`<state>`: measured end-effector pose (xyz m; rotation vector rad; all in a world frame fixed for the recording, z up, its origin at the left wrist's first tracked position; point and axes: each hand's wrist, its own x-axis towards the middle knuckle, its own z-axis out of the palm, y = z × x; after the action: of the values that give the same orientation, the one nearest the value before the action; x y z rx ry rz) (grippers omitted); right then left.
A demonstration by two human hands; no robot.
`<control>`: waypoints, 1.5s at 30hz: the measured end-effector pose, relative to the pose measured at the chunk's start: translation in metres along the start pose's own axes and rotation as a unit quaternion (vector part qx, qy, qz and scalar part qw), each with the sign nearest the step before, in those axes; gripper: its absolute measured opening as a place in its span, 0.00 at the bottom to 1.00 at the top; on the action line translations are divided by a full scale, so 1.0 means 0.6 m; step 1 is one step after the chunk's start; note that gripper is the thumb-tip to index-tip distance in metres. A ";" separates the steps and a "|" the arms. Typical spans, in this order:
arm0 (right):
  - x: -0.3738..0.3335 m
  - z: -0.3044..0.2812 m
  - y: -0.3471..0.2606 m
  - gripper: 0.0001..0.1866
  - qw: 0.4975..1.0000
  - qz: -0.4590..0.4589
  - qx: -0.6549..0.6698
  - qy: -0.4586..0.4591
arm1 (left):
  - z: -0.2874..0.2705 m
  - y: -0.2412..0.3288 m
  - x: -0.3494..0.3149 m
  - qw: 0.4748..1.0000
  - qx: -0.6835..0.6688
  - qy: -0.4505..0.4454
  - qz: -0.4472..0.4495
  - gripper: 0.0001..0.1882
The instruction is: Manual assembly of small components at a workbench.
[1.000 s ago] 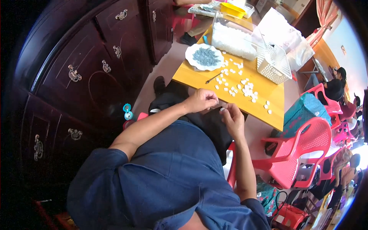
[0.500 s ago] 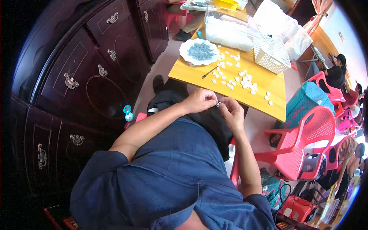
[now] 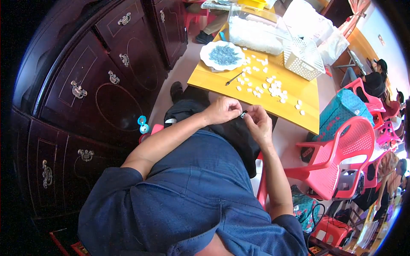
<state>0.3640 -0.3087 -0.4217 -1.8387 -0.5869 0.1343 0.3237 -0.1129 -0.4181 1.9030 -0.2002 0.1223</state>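
Observation:
Over my lap, just off the near edge of the yellow table (image 3: 294,121), my two hands are close together. A small white piece (image 3: 243,115) sits between the thumb and fingers of my right hand (image 3: 259,123). Beside it my left hand (image 3: 223,111) is closed in a pinch; what it holds, if anything, is too small to make out. Many similar white pieces (image 3: 275,90) lie scattered on the tabletop. A white scalloped plate (image 3: 205,54) holds a heap of small grey-blue slivers (image 3: 223,55). Near the scattered pieces lies a thin dark rod (image 3: 233,79).
Behind the plate stands a clear bin (image 3: 258,36) filled with white pieces, beside a white perforated basket (image 3: 304,64). Dark wooden cabinets (image 3: 85,85) line the left. To the right are a pink plastic chair (image 3: 341,149), a teal bag (image 3: 341,112) and seated people farther off.
My hands have shifted only slightly, with the left fingertips now a little farther from the white piece. It stays in my right hand.

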 end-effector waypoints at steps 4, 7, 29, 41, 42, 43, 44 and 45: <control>-0.001 0.003 -0.006 0.09 0.999 -0.027 -0.014 0.009 | -0.003 0.005 -0.002 1.000 0.023 0.006 0.018 0.06; -0.002 0.004 -0.009 0.09 0.999 -0.027 -0.016 0.020 | 0.003 0.003 -0.001 0.998 0.049 0.019 0.026 0.06; 0.004 -0.027 0.010 0.08 0.998 -0.004 0.044 0.046 | -0.012 0.022 0.053 0.998 0.046 -0.021 0.021 0.11; 0.012 -0.051 0.049 0.08 0.953 0.066 0.277 0.099 | 0.018 0.005 0.267 0.949 0.304 -0.012 0.081 0.14; 0.013 -0.053 0.050 0.08 0.955 0.064 0.270 0.105 | 0.026 0.008 0.273 0.941 0.328 -0.035 0.071 0.14; 0.013 -0.053 0.048 0.08 0.957 0.061 0.264 0.108 | 0.028 0.000 0.279 0.941 0.329 -0.039 0.066 0.14; 0.013 -0.054 0.046 0.08 0.955 0.065 0.267 0.108 | 0.030 -0.007 0.286 0.934 0.346 -0.039 0.086 0.14; 0.014 -0.055 0.044 0.08 0.956 0.066 0.265 0.108 | 0.031 -0.014 0.290 0.925 0.362 -0.038 0.106 0.14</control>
<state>0.3924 -0.3394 -0.4328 -1.3439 -0.2394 0.1605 0.4956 -0.1413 -0.4004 2.6224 -0.4632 0.3022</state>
